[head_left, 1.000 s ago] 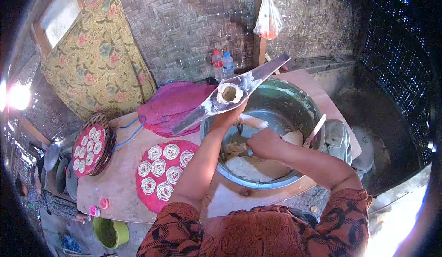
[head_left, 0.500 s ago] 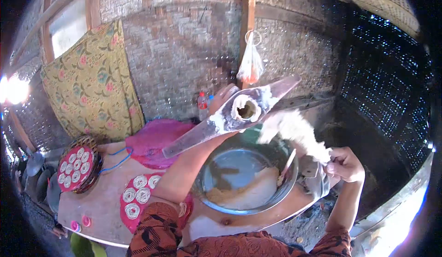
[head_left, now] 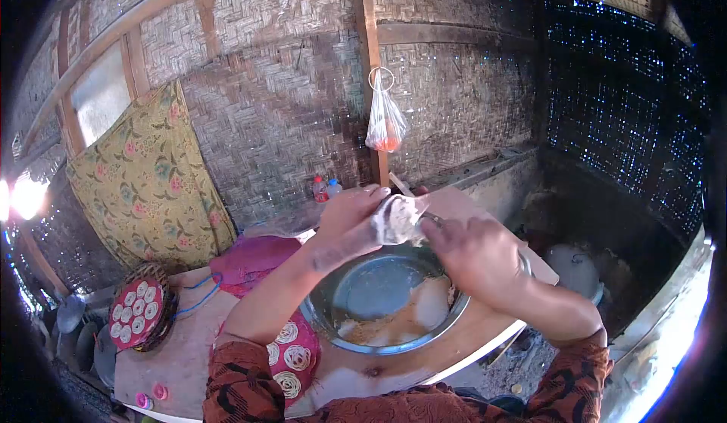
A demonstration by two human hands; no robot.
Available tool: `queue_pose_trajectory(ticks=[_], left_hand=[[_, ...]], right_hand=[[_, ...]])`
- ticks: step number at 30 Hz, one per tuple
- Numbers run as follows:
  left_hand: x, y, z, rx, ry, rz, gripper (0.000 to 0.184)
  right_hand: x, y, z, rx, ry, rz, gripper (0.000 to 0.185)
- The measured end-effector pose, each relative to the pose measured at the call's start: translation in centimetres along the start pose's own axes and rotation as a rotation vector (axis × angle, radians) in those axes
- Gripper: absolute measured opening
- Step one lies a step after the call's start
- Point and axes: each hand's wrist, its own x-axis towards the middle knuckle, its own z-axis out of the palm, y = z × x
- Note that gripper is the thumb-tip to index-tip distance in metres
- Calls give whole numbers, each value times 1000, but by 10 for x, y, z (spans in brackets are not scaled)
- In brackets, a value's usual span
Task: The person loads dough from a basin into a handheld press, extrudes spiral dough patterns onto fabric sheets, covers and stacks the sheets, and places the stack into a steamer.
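My left hand is wrapped round a wooden dough press, a long bar with a round tube in its middle, held above the basin. White dough fills and bulges from the tube's mouth. My right hand is closed close beside the dough, with a thin dark edge of something showing at its fingertips; what it grips is mostly hidden. Below both hands stands a wide metal basin with beige, crumbly dough or flour inside.
Pink round trays with coiled white noodle nests lie left of the basin, another tray on a basket farther left. A purple cloth, small pink lids and bottles are on the table. A plastic bag hangs from the post.
My right hand has moved left and up to the press from the right side. The white dough it held now sits in the tube's mouth. The press has come lower and its bar has turned.
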Motion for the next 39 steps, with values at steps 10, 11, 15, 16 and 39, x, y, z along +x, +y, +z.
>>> queue_pose_trajectory(ticks=[10,11,15,16,39], left_hand=[[-49,-73,-10,314,-50,-146,36],[-49,-55,-7,120,-70,-237,32],[-23,-3,-18,-25,21,-420,25],[-27,-14,-17,-20,24,-419,25],[-81,-52,-124,-194,504,-728,28]], right_hand=[[-6,-9,-5,498,352,347,43],[5,-19,11,835,355,407,48],[33,-72,59,1056,502,322,59],[27,-83,63,1070,489,341,56],[-23,-35,101,50,-825,11,30]])
